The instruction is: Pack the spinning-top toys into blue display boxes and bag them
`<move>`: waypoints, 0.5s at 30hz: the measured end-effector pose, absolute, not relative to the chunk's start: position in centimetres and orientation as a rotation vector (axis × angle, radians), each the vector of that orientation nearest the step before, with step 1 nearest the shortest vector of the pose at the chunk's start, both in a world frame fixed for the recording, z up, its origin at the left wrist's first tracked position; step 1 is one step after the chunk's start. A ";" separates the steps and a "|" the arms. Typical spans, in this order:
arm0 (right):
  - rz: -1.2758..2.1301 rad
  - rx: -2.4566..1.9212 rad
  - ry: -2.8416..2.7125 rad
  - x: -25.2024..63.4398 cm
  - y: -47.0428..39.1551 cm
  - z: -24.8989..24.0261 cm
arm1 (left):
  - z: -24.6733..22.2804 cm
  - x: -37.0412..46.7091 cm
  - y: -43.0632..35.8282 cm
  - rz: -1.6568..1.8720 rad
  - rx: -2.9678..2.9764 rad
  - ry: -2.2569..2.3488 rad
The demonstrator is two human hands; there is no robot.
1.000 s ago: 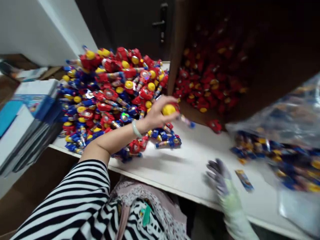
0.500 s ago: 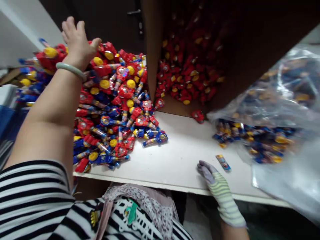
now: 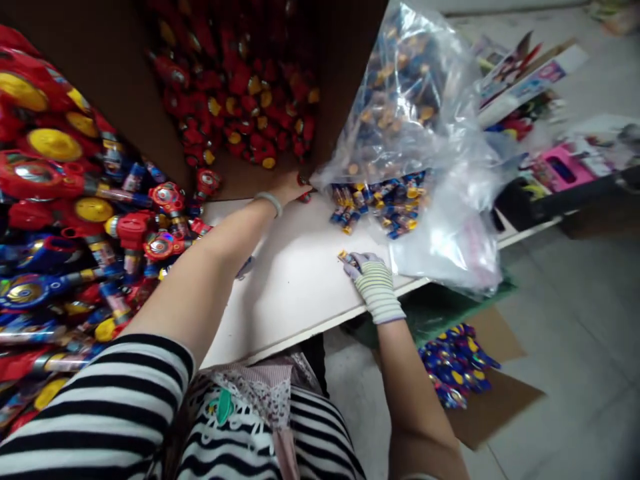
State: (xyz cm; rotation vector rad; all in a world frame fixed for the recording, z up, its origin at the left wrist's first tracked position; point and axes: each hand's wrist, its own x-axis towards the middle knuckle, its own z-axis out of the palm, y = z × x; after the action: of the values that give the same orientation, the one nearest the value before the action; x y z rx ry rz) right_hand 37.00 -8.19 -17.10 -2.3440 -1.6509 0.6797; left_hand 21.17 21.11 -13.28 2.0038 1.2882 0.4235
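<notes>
My bare left hand [image 3: 291, 187], with a pale bangle at the wrist, reaches to the mouth of the brown carton. Its fingers close over a red toy piece [image 3: 305, 197], which shows only at its edges. At the right of the white tabletop [image 3: 285, 267], my right hand [image 3: 367, 270], in a striped glove with grey fingertips, grips a small blue-and-yellow printed tube [image 3: 343, 256]. Red toy pieces with yellow discs [image 3: 260, 123] fill the carton. Similar tubes [image 3: 400, 203] spill from a clear plastic bag [image 3: 440, 133].
A heap of red and blue toys with tubes [image 3: 115, 233] covers the left side. Behind the bag are a pink plastic item [image 3: 567, 167] and an open box [image 3: 535, 83]. On the floor, an open carton [image 3: 493, 407] holds blue and yellow pieces.
My view has swung right. The left hand has come from above the toy heap to the red piece at the carton's mouth. My right hand has taken hold of the tube lying beside it.
</notes>
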 end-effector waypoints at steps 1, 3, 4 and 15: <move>0.661 -2.355 -1.657 36.7 -8.3 -17.1 | -13.2 20.8 20.8 0.308 1.985 1.348; 0.642 -2.302 -1.625 35.8 -8.2 -16.9 | -12.1 19.4 19.3 0.209 1.838 1.402; 0.656 -2.240 -1.589 35.2 -8.2 -16.7 | -11.2 18.4 18.2 0.221 1.727 1.371; 0.767 -1.673 -1.697 26.8 -7.0 -9.0 | -3.5 9.2 4.8 0.521 1.612 1.005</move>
State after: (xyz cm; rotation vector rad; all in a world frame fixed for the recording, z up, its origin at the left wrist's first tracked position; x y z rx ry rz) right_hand 26.85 -6.97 -8.99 -1.6731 -1.6970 0.7666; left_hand 9.16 4.82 -3.52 1.6122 1.0052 0.5206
